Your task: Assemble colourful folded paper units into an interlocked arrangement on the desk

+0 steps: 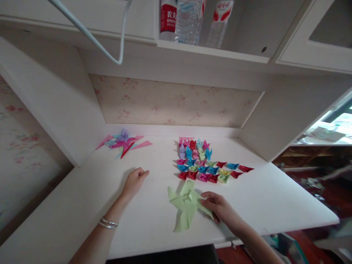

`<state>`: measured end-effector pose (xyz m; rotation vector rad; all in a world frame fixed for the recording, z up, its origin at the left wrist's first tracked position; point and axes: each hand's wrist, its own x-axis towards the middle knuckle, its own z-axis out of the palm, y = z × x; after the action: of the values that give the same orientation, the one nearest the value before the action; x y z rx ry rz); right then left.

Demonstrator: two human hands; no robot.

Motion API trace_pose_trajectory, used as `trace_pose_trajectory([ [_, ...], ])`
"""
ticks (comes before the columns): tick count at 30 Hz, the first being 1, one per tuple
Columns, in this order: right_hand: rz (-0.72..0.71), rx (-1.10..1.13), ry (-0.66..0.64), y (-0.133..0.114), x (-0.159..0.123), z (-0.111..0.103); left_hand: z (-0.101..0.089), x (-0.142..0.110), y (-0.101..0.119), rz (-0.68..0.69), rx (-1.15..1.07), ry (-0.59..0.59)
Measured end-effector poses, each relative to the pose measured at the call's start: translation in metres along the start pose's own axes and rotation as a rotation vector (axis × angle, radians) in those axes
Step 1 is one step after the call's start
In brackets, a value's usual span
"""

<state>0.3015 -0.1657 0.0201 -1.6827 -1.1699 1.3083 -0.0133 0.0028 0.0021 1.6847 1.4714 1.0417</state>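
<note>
A large light green folded-paper pinwheel (186,201) is near the front of the white tabletop. My right hand (217,207) pinches one of its right-hand arms between thumb and fingers. To the left, my left hand (135,179) rests by the tabletop, its fingers curled into a loose fist with the thumb forward and nothing showing in it. Just beyond the pinwheel stand rows of small folded-paper pieces (203,169) in red, blue, pink, yellow and green. At the back left lies a pile of coloured paper shapes (128,142), with a purple pinwheel (124,135) on top.
Plastic bottles (187,22) stand in the open shelf (236,55) overhead. A white cable-like rod (90,35) hangs at the upper left. White side panels (66,84) enclose the white tabletop (154,227), whose front edge runs close to my arms.
</note>
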Motion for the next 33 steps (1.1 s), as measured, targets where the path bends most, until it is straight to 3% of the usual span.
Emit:
trace_pose_trajectory([
  [2,-0.023,-0.196,0.067,0.013,0.001,-0.004,0.001,0.000,-0.001,0.004,0.025,0.002],
  [5,-0.176,-0.511,0.191,0.025,0.002,-0.004,0.003,-0.001,-0.003,0.009,0.062,-0.006],
  [8,-0.254,-0.666,0.288,0.034,0.001,0.003,0.005,-0.002,-0.004,0.017,0.068,0.003],
  [15,-0.270,-0.678,0.399,0.043,-0.006,0.013,0.007,-0.002,-0.007,0.060,0.098,0.038],
  [18,-0.291,-0.549,0.409,0.040,-0.011,0.010,0.007,-0.002,-0.009,0.068,0.130,0.052],
  [22,-0.256,-0.342,0.518,0.042,-0.020,-0.014,0.007,-0.003,-0.009,0.081,0.135,0.061],
  [26,-0.104,-0.465,0.649,0.049,-0.029,-0.051,0.008,-0.004,-0.008,0.074,0.142,0.061],
  [29,0.007,-0.534,0.649,0.056,-0.032,-0.067,0.008,-0.005,-0.008,0.068,0.132,0.046],
  [33,0.060,-0.587,0.580,0.062,-0.032,-0.065,0.006,0.001,-0.004,0.079,0.235,-0.028],
])
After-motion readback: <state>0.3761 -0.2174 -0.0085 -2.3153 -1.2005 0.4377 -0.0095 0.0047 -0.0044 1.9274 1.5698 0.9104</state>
